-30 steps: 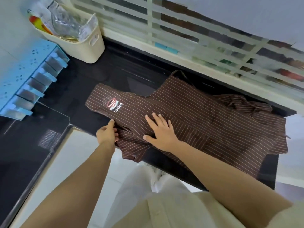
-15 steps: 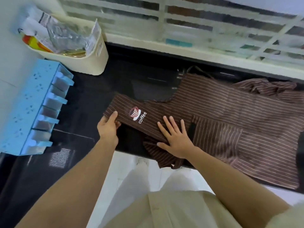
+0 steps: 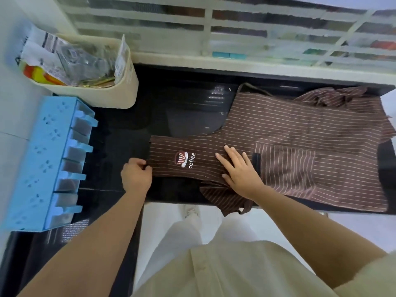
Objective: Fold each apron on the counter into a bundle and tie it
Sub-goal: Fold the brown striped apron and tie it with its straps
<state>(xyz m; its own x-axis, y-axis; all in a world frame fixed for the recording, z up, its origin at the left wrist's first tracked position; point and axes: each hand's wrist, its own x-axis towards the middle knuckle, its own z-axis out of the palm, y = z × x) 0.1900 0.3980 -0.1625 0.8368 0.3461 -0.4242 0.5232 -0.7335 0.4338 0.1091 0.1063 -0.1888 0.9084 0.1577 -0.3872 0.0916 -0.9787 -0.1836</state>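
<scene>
Brown striped apron (image 3: 300, 133) is lying flat on black counter (image 3: 132, 133), center-right of frame. Left hand (image 3: 137, 176) is pinching the bib's end edge; right hand (image 3: 240, 170) is pressing flat, fingers extended, mid-bib.

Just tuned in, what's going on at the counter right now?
A person is working on a brown striped apron spread on the black counter. The left hand pinches the bib's edge near the coffee logo, while the right hand presses flat on the cloth. It is not yet bundled or tied.
</scene>
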